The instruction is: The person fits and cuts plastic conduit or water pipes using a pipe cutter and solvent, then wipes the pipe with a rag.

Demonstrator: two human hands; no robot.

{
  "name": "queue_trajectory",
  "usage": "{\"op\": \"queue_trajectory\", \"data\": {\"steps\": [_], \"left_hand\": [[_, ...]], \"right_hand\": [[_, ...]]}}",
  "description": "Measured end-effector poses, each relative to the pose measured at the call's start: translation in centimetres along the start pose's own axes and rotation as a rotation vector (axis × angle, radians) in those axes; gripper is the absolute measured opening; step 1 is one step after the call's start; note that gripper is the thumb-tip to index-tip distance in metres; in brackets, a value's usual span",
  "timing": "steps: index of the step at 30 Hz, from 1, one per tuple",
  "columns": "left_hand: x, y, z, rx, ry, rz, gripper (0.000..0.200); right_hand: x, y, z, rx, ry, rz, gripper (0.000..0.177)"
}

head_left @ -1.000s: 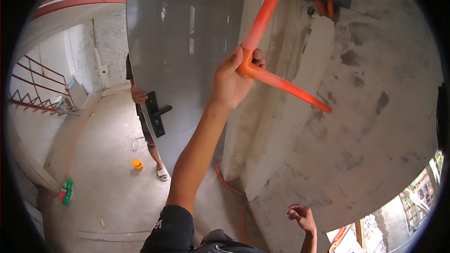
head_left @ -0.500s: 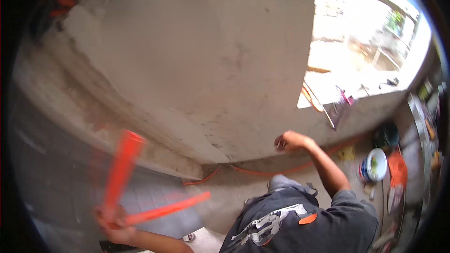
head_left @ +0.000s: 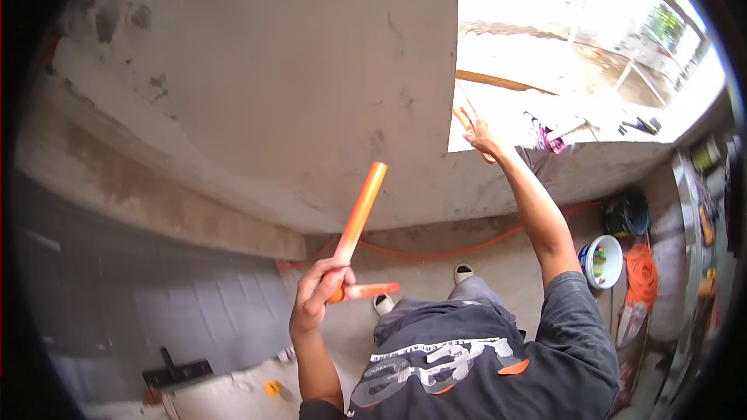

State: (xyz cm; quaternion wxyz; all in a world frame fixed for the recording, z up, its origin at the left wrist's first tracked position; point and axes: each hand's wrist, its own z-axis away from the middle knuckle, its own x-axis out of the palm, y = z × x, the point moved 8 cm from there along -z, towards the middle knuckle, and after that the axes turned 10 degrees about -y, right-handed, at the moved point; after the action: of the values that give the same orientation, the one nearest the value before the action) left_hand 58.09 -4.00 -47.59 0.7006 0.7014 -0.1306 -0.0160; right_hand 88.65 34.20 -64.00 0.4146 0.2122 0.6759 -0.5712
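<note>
Orange pipe elbow [head_left: 358, 218] shows against the biggest thing in front of me, the bare plastered wall [head_left: 311, 70], which fills most of the view. To the wall's right is the bright window opening [head_left: 560, 62], and low on the left is a dark door [head_left: 156, 303]. An orange cable [head_left: 467, 249] runs along the foot of the wall, with a white bucket [head_left: 603, 260] near its right end.

The elbow is up in the air, its long leg tilted toward the wall and its short leg pointing right. My left hand [head_left: 315, 299] is clenched round the bend. My right hand [head_left: 484, 138] is stretched up to the lower left corner of the opening, at a thin orange piece [head_left: 465, 120] there — touching it, though I cannot tell whether the fingers have closed on it.

I judge this is a fetching step — one part held, another reached for. The next move, I think, calls for a sure grip up there, with the elbow held clear of the wall.
</note>
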Motion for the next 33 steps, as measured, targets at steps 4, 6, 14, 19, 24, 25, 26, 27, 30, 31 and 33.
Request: {"op": "queue_trajectory", "data": {"steps": [4, 6, 14, 19, 24, 25, 26, 27, 30, 31, 33], "left_hand": [[5.7, -2.9, -3.2, -0.029, 0.053, 0.049, 0.025], [7.9, -3.8, -4.5, -0.017, 0.097, 0.085, 0.025], [12.1, -10.1, -6.6, -0.039, 0.202, 0.344, 0.044], [17.0, -13.0, -7.6, -0.237, 0.093, 0.108, 0.072], [22.5, -13.8, -7.5, -0.21, 0.033, 0.243, 0.066], [23.1, -14.0, -7.2, -0.216, 0.042, 0.279, 0.057], [23.6, -14.4, -6.8, -0.218, 0.06, 0.32, 0.049], [23.8, -14.9, -6.2, -0.178, 0.092, 0.434, 0.034], [26.0, -14.7, -3.9, -0.074, 0.081, 0.587, 0.03], [27.0, -14.7, -3.2, -0.057, 0.073, 0.648, 0.028], [28.9, -15.7, -2.5, -0.081, 0.059, 0.698, 0.029]], "right_hand": [[-0.6, -1.5, -0.2, -0.012, -0.06, 0.029, 0.033], [-0.3, -1.4, -0.4, 0.05, -0.178, 0.086, 0.03], [-10.0, -6.3, 12.6, -0.219, -0.26, -0.842, 0.026], [-12.4, -9.1, 25.1, -0.535, 0.09, -0.911, 0.041], [-10.5, -9.4, 34.5, -0.605, 0.21, -0.765, 0.047], [-10.2, -9.3, 35.9, -0.604, 0.205, -0.814, 0.043], [-10.7, -9.7, 37.5, -0.663, 0.23, -0.59, 0.041], [-10.5, -9.1, 38.7, -0.657, 0.177, -0.561, 0.043], [-7.8, -3.7, 41.9, -0.247, -0.108, -0.703, 0.04], [-5.7, -2.7, 43.0, -0.044, -0.336, -1.295, 0.041], [-3.9, -3.9, 45.8, 0.198, -0.788, -1.948, 0.057]]}}
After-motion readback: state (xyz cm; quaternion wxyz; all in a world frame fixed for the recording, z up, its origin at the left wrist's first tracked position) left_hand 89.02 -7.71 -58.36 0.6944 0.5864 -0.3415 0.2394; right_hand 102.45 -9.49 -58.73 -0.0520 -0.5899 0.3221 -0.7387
